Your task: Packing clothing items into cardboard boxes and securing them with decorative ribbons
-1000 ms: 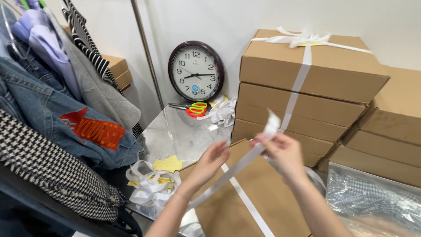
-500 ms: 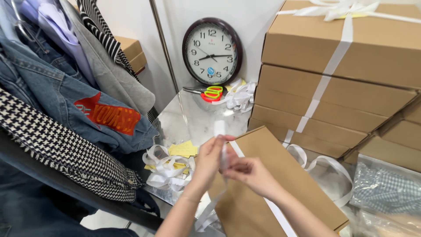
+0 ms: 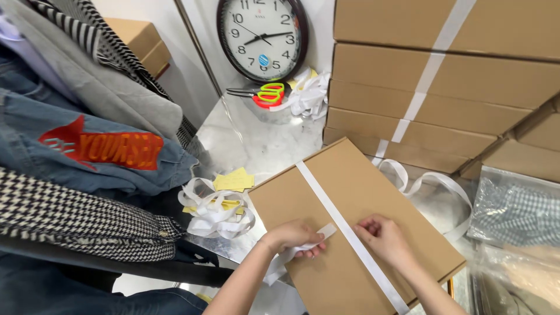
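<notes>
Compared with a moment ago, when both hands were pinching the white ribbon (image 3: 344,224) up in the air above the flat cardboard box (image 3: 356,227), the ribbon is now lying flat along the lid, so the strap looks laid in place rather than being pulled taut.

The left hand (image 3: 294,236) is closing its fingers on a loose ribbon end (image 3: 324,233) just left of the band, resting on the lid. The right hand (image 3: 382,236) is pressing its fingertips against the band's right edge; it is touching, not gripping.

The box is lying near, on the marble tabletop (image 3: 256,143), its lid plain brown, crossed diagonally by the white band. To the far right, a stack of strapped boxes (image 3: 466,87) is standing; scissors (image 3: 262,94) and a wall clock (image 3: 262,36) are sitting far behind, spare ribbon coils (image 3: 213,213) to the left.
</notes>
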